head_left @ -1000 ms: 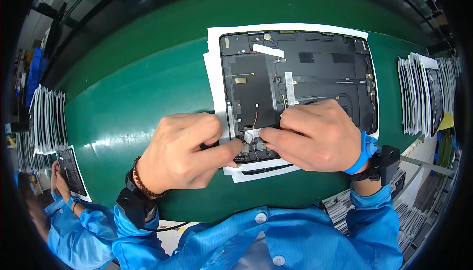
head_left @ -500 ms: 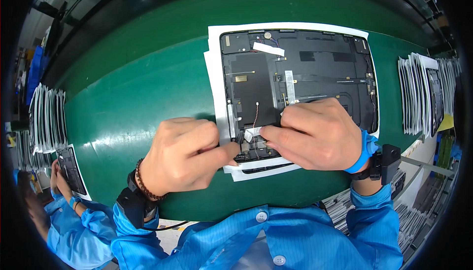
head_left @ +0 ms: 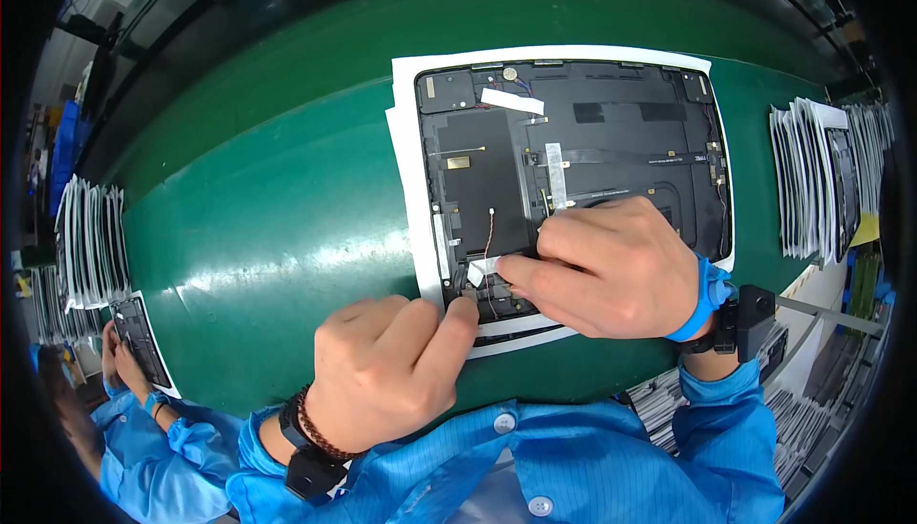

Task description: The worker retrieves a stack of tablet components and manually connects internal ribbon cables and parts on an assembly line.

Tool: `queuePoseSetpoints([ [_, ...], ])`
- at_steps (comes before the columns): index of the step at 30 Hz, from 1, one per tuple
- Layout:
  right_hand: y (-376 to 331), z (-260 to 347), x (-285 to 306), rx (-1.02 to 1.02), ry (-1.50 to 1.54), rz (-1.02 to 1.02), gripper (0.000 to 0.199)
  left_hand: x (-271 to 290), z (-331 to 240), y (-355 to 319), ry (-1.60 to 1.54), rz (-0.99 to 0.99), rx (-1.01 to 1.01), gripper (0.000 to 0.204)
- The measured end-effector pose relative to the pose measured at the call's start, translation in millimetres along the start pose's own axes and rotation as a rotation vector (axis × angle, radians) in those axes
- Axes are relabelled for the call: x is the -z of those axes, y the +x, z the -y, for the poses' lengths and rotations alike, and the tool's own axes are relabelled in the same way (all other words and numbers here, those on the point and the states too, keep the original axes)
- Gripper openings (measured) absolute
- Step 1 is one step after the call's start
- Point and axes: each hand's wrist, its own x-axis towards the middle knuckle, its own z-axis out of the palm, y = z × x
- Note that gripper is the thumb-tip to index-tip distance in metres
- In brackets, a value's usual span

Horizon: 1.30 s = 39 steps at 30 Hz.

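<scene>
A black tablet back housing [head_left: 611,142] lies inner side up on white sheets [head_left: 405,171]. Curled at its near-left corner, my left hand [head_left: 387,357] has a digit over the rim; its other fingertips are hidden underneath. My right hand [head_left: 616,266] reaches over the near edge, fingers closed. Its fingertips meet a small white tape piece [head_left: 479,273], part of which they cover. A thin reddish twisted wire [head_left: 491,234] runs under this tape, its small white connector [head_left: 492,211] free on the far side. Another white strip [head_left: 513,101] sits near the far-left corner.
The green worktop [head_left: 287,199] stretches around the housing. White-sheeted stacks stand on the left [head_left: 91,247] and right [head_left: 807,180]. At lower left, a co-worker's hands [head_left: 122,362] hold another black housing [head_left: 143,342].
The housing and its sheets have shifted slightly left and turned a little. My left hand has moved down and closer to my body. My right hand stays nearly in place.
</scene>
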Motion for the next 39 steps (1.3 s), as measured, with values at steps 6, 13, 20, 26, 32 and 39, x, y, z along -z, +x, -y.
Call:
queuePoseSetpoints([
  [6,0,-1,-7,0.011,-0.009,-0.08,0.031,-6,-9,-1,0.067,-0.009,0.077,0.029],
  [13,0,-1,-7,0.011,-0.01,-0.074,0.03,-9,-9,-2,0.071,-0.014,0.11,0.028],
  [20,-1,-1,-8,0.012,-0.007,-0.096,0.03,-2,-4,2,-0.007,-0.069,0.096,0.033],
  [26,-2,0,-6,-0.009,-0.006,-0.048,0.024,1,-7,2,0.122,-0.008,0.07,0.039],
  [32,-2,1,-3,-0.006,-0.017,-0.038,0.024,-1,-9,3,0.194,0.007,0.07,0.04],
  [39,2,3,2,-0.005,-0.033,0.028,0.024,-6,3,-4,-0.109,-0.058,0.163,0.053],
])
